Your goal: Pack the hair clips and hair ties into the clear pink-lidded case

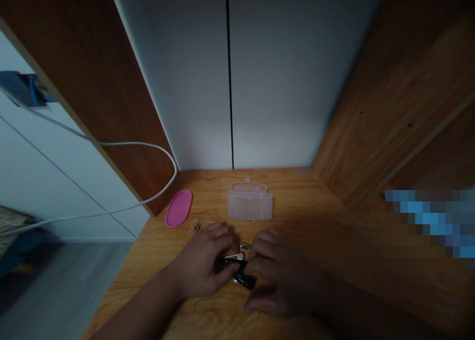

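A small cluster of hair clips lies on the wooden tabletop between my hands: a glossy black clip (pixel 245 279), a white clip (pixel 234 256) and a shiny metallic piece (pixel 245 246). My left hand (pixel 208 261) curls over the cluster from the left, its thumb across the black part and its fingers bent on the far side. From the right, my right hand (pixel 276 270) rests its bent fingertips against the same pieces, with the thumb stretched apart nearer to me. Both hands partly hide the clips, so their full shapes do not show.
Beyond the hands stands a clear plastic box (pixel 250 206) with its lid tipped back. A pink oval tray (pixel 178 209) lies at the left, near several small hair ties (pixel 195 225). A white cable (pixel 144 143) loops over the left side. White panels (pixel 274 82) close off the back.
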The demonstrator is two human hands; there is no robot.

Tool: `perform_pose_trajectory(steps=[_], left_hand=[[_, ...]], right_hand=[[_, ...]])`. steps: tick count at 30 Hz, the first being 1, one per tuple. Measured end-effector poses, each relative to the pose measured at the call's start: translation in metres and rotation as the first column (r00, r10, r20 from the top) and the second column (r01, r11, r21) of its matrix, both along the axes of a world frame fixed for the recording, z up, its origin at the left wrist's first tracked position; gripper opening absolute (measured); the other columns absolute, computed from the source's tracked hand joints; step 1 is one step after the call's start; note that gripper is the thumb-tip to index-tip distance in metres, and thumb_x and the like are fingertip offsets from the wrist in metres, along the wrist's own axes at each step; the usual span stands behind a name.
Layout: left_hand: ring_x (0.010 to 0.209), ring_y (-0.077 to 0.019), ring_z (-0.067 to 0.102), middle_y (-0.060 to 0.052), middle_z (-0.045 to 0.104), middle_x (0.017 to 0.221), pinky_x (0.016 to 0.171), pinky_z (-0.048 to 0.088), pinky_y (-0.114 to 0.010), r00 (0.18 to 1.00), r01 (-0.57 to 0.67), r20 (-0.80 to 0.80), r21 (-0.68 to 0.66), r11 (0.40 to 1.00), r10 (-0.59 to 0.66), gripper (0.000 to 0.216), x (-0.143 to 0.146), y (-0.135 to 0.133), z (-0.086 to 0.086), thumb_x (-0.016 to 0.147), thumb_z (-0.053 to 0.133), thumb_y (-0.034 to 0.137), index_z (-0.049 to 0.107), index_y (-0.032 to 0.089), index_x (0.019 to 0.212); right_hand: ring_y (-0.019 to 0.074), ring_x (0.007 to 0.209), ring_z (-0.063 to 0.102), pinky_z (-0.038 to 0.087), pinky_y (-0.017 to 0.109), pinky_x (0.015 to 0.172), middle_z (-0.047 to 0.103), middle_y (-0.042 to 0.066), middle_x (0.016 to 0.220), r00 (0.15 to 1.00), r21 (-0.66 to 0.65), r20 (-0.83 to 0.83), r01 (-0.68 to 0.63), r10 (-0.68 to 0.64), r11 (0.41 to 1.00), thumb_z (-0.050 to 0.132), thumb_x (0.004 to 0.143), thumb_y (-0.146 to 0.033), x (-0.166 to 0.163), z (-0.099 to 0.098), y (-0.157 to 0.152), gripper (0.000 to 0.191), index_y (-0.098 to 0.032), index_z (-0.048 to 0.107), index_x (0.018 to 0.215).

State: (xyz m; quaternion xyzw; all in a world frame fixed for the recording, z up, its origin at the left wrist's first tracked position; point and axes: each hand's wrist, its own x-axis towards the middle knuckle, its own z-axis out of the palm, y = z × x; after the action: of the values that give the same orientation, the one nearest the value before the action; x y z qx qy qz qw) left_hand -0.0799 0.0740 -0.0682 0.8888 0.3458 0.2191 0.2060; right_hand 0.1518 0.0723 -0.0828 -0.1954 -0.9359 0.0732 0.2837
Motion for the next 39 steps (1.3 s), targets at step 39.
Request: perform_pose_trajectory(steps=[39], left_hand=[[0.071,-0.0155,0.047,0.001,0.049,0.078,0.068,0.044,-0.028,0.737,-0.231,0.518,-0.412,0.882,0.435,0.023,0.012,0.000,-0.016,0.101,0.039,0.043,0.049,0.022,0.101]], right_hand=[[0.0160,0.076,0.061,0.050,0.032,0.071,0.070,0.001,0.080,0.927,-0.173,-0.366,0.012,-0.076,0.985,0.065,0.090,-0.020,0.004,0.003,0.008,0.009,-0.025,0.065,0.098]])
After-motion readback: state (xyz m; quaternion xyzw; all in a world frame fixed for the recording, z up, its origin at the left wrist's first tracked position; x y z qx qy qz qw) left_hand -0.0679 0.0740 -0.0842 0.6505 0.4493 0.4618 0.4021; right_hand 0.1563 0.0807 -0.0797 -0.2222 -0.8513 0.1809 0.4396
